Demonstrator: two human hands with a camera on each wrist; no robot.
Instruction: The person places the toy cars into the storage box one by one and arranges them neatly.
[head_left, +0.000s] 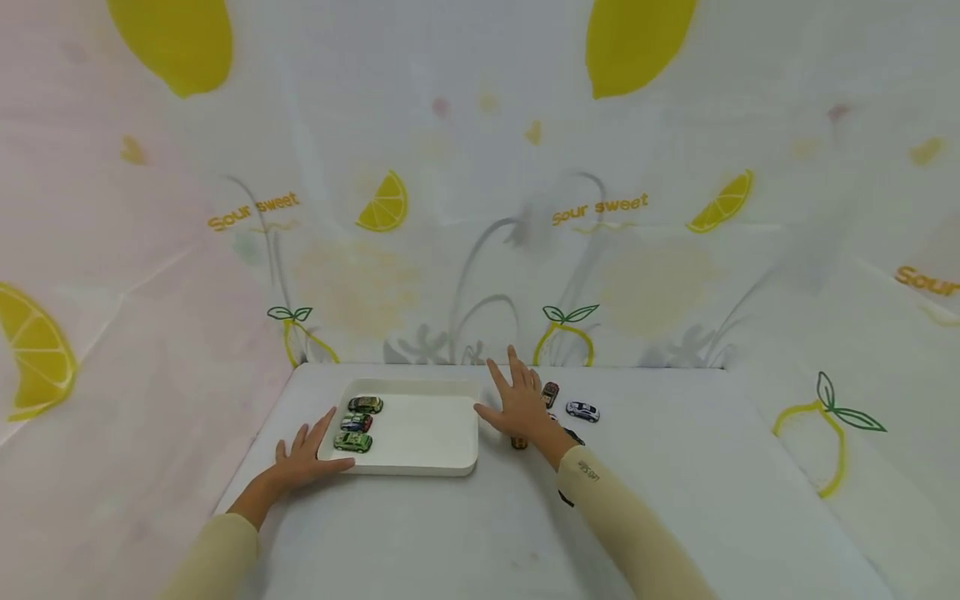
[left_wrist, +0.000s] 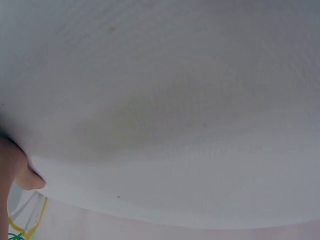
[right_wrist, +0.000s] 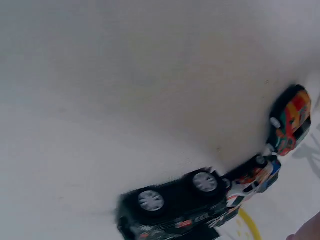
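A shallow white tray (head_left: pixel 427 429) lies on the table. Inside it, along its left side, three toy cars form a column: a dark yellow-green one (head_left: pixel 365 405), a blue-and-white one (head_left: pixel 356 422) and a bright green one (head_left: pixel 352 442). My left hand (head_left: pixel 300 463) rests at the tray's front left corner, fingers spread and thumb along the front rim. By the tray's right wall my right hand (head_left: pixel 523 407) is spread and holds nothing. It partly covers several more toy cars; the right wrist view shows a black one (right_wrist: pixel 175 206), a white patterned one (right_wrist: pixel 250 181) and a red-orange one (right_wrist: pixel 291 120).
A white-and-dark toy car (head_left: pixel 582 411) stands right of my right hand, with a dark red one (head_left: pixel 551 393) behind the fingers. An orange one (head_left: pixel 519 442) sits below the palm. The white table (head_left: pixel 420 542) meets a lemon-printed cloth (head_left: pixel 450 275) at the back.
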